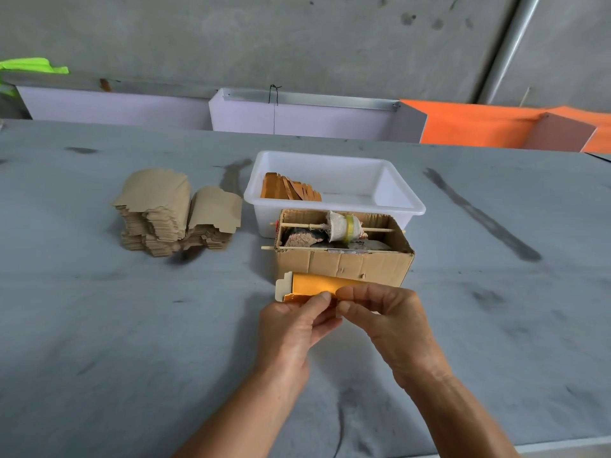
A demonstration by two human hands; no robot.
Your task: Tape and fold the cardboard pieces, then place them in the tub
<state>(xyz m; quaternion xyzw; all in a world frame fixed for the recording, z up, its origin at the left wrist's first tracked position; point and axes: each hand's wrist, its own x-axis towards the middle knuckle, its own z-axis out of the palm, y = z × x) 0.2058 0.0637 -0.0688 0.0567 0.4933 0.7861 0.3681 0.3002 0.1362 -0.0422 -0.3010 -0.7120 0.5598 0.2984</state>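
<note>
Item: orange-faced cardboard piece (322, 285), curled, held above the worktop (132, 325) before the tape box (344, 256). Left hand (291, 328) and right hand (386, 319) pinch its near edge. Likely light, springy, crease-prone; grip edges. Destination: white tub (334, 190).

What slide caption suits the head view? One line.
Both hands fold an orange cardboard piece before the white tub.

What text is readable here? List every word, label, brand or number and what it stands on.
None: no text shows in this view.
The cardboard box, white tub, cardboard stack and the orange piece held by both hands carry no print that shows.
</note>
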